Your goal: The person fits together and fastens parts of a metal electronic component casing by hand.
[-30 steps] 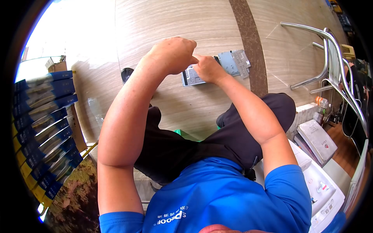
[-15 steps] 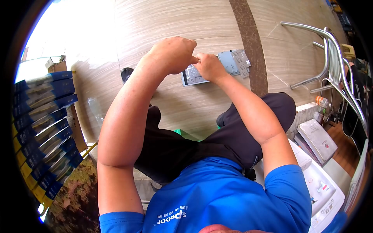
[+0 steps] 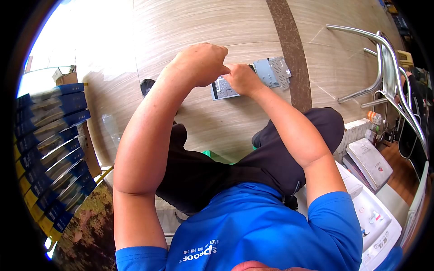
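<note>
My left hand is closed above the floor, its fingers curled and mostly turned away from the camera. My right hand is closed too, its fingertips meeting the left thumb and finger. Whatever is pinched between them is hidden or too small to name. Below both hands a flat grey metal chassis with rows of small holes lies on the floor. The right hand covers its middle, and a perforated plate shows at its right end.
A metal-framed chair stands at the right. Stacked blue-and-yellow boxes line the left side. Beside my right leg are a white tray and a white box-like case. A dark strip crosses the tiled floor.
My right hand has shifted slightly left against the left hand. Both hands stay closed, and the chassis has not visibly moved.
</note>
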`<state>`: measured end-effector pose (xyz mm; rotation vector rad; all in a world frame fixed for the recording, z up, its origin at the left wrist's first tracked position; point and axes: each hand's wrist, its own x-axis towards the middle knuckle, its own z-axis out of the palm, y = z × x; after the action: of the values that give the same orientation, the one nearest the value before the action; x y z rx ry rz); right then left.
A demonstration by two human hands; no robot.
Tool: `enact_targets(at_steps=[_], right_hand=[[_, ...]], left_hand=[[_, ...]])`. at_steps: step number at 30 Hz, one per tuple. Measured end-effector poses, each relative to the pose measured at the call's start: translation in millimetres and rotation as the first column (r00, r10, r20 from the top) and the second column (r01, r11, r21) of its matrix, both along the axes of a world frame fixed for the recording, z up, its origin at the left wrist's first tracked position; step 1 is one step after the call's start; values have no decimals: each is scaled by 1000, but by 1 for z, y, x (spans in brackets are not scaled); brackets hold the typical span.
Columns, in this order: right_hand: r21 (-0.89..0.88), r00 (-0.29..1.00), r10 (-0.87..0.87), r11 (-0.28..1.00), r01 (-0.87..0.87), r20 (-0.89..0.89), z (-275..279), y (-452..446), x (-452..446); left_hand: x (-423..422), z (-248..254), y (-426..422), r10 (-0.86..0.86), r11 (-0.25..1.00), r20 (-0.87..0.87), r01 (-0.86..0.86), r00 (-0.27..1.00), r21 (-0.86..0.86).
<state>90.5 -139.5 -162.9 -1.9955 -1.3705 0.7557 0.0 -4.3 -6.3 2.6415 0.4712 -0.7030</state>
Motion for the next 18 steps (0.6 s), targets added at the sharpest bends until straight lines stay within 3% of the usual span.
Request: enact_targets(at_steps=[7,9,12,16,18], right_hand=[[-22,1000,-1,1000,2,24,0,0,-1],[-91,989,-129,987,135,68,0,1,-2],[-167,983,-119,976,142,140,2,2,0],[-167,986,-102,978,124,133,1,1,1],[-85,996,-53,995,59,65,1,1,2]], left_hand=[[-1,-1,1,-4,1000,17,4,1000,9],[-1,1,0,0,1000,13,0,1000,6],[-1,3,0,4,1000,2,-4,1000,2],[0,3,-1,10,1000,-2,-10,1000,7],[0,1,0,4,1000,5,-4,1000,5]])
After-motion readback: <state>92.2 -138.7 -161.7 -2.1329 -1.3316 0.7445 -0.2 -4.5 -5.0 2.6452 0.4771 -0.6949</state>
